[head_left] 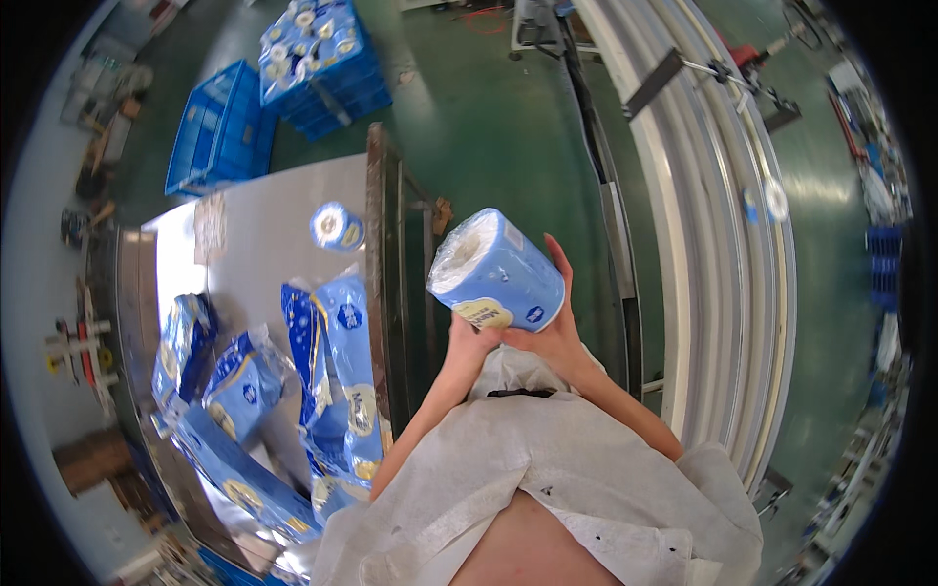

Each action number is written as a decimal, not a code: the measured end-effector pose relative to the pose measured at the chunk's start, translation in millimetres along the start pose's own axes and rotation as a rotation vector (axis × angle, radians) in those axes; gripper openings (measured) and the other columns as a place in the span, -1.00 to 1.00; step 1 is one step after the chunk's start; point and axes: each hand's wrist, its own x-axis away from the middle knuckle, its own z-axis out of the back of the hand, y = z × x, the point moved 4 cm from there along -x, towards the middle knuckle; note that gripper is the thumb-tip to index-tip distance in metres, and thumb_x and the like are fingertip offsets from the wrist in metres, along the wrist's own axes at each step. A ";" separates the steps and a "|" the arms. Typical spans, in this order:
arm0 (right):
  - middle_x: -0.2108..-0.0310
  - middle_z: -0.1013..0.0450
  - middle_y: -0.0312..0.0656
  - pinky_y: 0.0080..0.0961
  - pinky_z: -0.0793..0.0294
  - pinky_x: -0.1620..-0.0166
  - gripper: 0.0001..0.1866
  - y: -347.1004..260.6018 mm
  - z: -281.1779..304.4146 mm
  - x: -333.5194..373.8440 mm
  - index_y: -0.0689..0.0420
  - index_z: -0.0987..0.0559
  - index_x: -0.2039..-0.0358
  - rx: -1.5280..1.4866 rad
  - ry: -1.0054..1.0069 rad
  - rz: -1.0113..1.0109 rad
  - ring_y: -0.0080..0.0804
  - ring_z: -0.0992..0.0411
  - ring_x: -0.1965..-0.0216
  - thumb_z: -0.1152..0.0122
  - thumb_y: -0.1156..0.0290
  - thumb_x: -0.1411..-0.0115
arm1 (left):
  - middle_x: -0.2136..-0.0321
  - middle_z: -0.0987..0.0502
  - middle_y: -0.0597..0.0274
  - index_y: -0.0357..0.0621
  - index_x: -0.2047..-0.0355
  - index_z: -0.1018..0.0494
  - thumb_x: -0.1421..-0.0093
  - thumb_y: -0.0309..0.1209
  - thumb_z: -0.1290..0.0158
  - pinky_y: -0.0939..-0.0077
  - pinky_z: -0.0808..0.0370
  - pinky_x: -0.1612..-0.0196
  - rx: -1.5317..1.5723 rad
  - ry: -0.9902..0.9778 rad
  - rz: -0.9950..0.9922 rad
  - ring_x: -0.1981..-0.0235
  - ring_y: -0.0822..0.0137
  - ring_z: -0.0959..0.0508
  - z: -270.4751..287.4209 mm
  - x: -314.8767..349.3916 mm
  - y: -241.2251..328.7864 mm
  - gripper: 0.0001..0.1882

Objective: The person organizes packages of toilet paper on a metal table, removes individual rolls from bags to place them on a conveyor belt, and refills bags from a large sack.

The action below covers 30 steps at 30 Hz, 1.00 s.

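Between my two hands, in front of my chest, is a large paper roll [508, 273] in a blue printed plastic wrapper, tilted so its clear-wrapped end with the hollow core faces up and left. My left hand [471, 342] grips its lower left side near the cream label. Along the right side and underneath, my right hand [559, 327] is wrapped with the fingers reaching up. Another wrapped paper roll [337, 228] stands on the metal table [264, 254] to my left. Nearer on that table lie several blue plastic packs [244, 386], some of them long.
A blue crate [337, 98] heaped with wrapped rolls is at the far left, beside another blue crate [220, 127]. A long metal conveyor [684, 195] runs along my right, carrying a small roll [772, 199]. The table's raised brown edge [381, 254] is close on my left.
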 end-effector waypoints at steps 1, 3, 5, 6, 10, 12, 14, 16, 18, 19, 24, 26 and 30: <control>-0.28 -0.21 -0.09 -0.26 -0.27 -0.31 0.34 -8.2 13.9 0.0 0.02 0.14 -0.47 0.069 0.034 0.002 -0.27 -0.23 -0.30 -0.66 0.35 0.15 | -0.29 -0.24 0.07 -0.17 -0.41 0.01 0.15 0.15 -0.46 0.27 -0.27 -0.32 -0.084 0.075 0.013 -0.30 0.23 -0.28 -13.9 -13.0 14.1 0.30; -0.26 -0.24 -0.07 -0.26 -0.30 -0.29 0.28 -24.6 45.0 2.8 0.04 0.07 -0.46 0.159 -0.024 -0.016 -0.26 -0.25 -0.29 -0.66 0.34 0.14 | -0.28 -0.27 0.02 -0.05 -0.49 0.23 0.26 0.25 -0.45 0.27 -0.33 -0.28 0.049 -0.112 -0.271 -0.30 0.14 -0.32 -56.1 -20.0 59.2 0.50; -0.25 -0.27 -0.06 -0.25 -0.33 -0.27 0.23 -41.8 77.6 9.5 0.05 0.00 -0.45 0.211 -0.022 -0.072 -0.26 -0.27 -0.28 -0.65 0.32 0.13 | -0.21 -0.35 0.02 -0.07 -0.47 0.15 0.22 0.21 -0.47 0.27 -0.36 -0.26 -0.073 -0.257 -0.152 -0.24 0.13 -0.39 -74.9 -31.5 48.0 0.43; -0.24 -0.28 -0.05 -0.25 -0.34 -0.26 0.21 -53.3 94.3 12.5 0.07 -0.02 -0.44 0.213 0.002 -0.111 -0.26 -0.27 -0.28 -0.64 0.32 0.12 | -0.19 -0.38 0.02 -0.08 -0.46 0.13 0.20 0.19 -0.47 0.28 -0.36 -0.25 -0.096 -0.259 -0.138 -0.23 0.14 -0.41 -87.1 -34.4 38.0 0.40; -0.26 -0.25 -0.01 -0.22 -0.37 -0.26 0.15 -62.6 156.2 32.4 0.09 -0.07 -0.43 0.083 0.288 -0.034 -0.18 -0.28 -0.28 -0.61 0.31 0.09 | -0.18 -0.37 0.04 -0.09 -0.43 0.04 0.05 0.05 -0.43 0.28 -0.36 -0.25 -0.110 -0.341 -0.088 -0.20 0.16 -0.43 -147.6 -61.3 -12.1 0.20; -0.26 -0.23 0.01 -0.18 -0.34 -0.27 0.11 -78.2 206.3 37.4 0.09 -0.10 -0.43 0.318 0.400 0.121 -0.12 -0.25 -0.29 -0.58 0.32 0.06 | -0.27 -0.28 -0.01 -0.08 -0.45 0.09 -0.10 -0.08 -0.34 0.23 -0.32 -0.28 -0.192 -0.391 -0.092 -0.25 0.11 -0.37 -178.3 -62.6 -27.3 0.09; -0.25 -0.22 0.04 -0.15 -0.29 -0.29 0.04 -108.8 262.2 49.9 0.11 -0.16 -0.41 0.719 0.642 0.213 -0.04 -0.23 -0.30 -0.55 0.29 0.03 | -0.37 -0.14 -0.04 -0.07 -0.47 0.15 -0.25 -0.34 -0.20 0.12 -0.24 -0.35 -0.420 -0.500 -0.202 -0.36 0.04 -0.24 -201.7 -57.1 -39.5 -0.06; -0.22 -0.23 0.10 -0.07 -0.29 -0.26 -0.05 -156.8 310.6 61.3 0.11 -0.28 -0.35 1.194 0.983 0.300 0.09 -0.21 -0.27 -0.53 0.16 0.01 | -0.38 -0.12 -0.04 -0.10 -0.44 0.05 -0.23 -0.41 -0.21 0.11 -0.23 -0.37 -0.718 -0.486 -0.211 -0.38 0.03 -0.21 -198.5 -48.3 -41.6 -0.11; -0.24 -0.22 0.14 0.04 -0.32 -0.19 -0.07 -171.7 376.8 72.5 -0.12 -0.28 -0.38 1.662 1.144 0.249 0.18 -0.25 -0.22 -0.47 0.00 -0.03 | -0.34 -0.20 -0.08 -0.15 -0.39 -0.08 -0.21 -0.35 -0.24 0.17 -0.27 -0.34 -0.973 -0.438 -0.256 -0.36 -0.02 -0.24 -176.1 -44.2 -43.6 -0.19; -0.24 -0.23 0.15 0.06 -0.32 -0.17 -0.09 -173.1 397.3 65.5 -0.21 -0.27 -0.40 1.846 1.106 0.140 0.20 -0.25 -0.22 -0.44 -0.04 -0.05 | -0.29 -0.28 -0.07 -0.16 -0.35 -0.15 -0.22 -0.31 -0.24 0.18 -0.30 -0.32 -1.100 -0.356 -0.318 -0.33 -0.05 -0.27 -145.2 -37.2 -42.9 -0.24; -0.37 -0.21 -0.04 -0.02 -0.06 -0.38 -0.28 -102.3 530.2 66.5 0.02 -0.30 -0.37 1.819 0.645 -0.113 0.02 -0.17 -0.35 -0.15 -0.04 -0.30 | -0.27 -0.30 -0.02 -0.20 -0.25 -0.27 -0.24 -0.26 -0.20 0.18 -0.30 -0.31 -1.192 -0.081 -0.289 -0.28 -0.05 -0.30 -45.4 -4.6 -38.0 -0.37; -0.35 -0.22 0.06 -0.03 0.00 -0.41 -0.31 -85.6 515.6 37.0 0.11 -0.29 -0.36 1.997 0.783 -0.212 0.05 -0.12 -0.39 -0.05 -0.04 -0.37 | -0.27 -0.29 -0.03 -0.20 -0.24 -0.28 -0.24 -0.25 -0.20 0.19 -0.29 -0.31 -1.237 0.101 -0.304 -0.30 -0.05 -0.28 0.2 27.3 -33.8 -0.37; -0.34 -0.22 0.13 -0.11 -0.03 -0.42 -0.32 -53.4 400.2 -95.9 0.13 -0.32 -0.35 2.103 0.435 0.121 0.07 -0.10 -0.40 -0.08 -0.03 -0.36 | -0.28 -0.27 -0.04 -0.19 -0.22 -0.30 -0.24 -0.26 -0.18 0.07 -0.21 -0.35 -1.286 0.499 -0.408 -0.33 -0.11 -0.21 81.6 70.9 -21.3 -0.41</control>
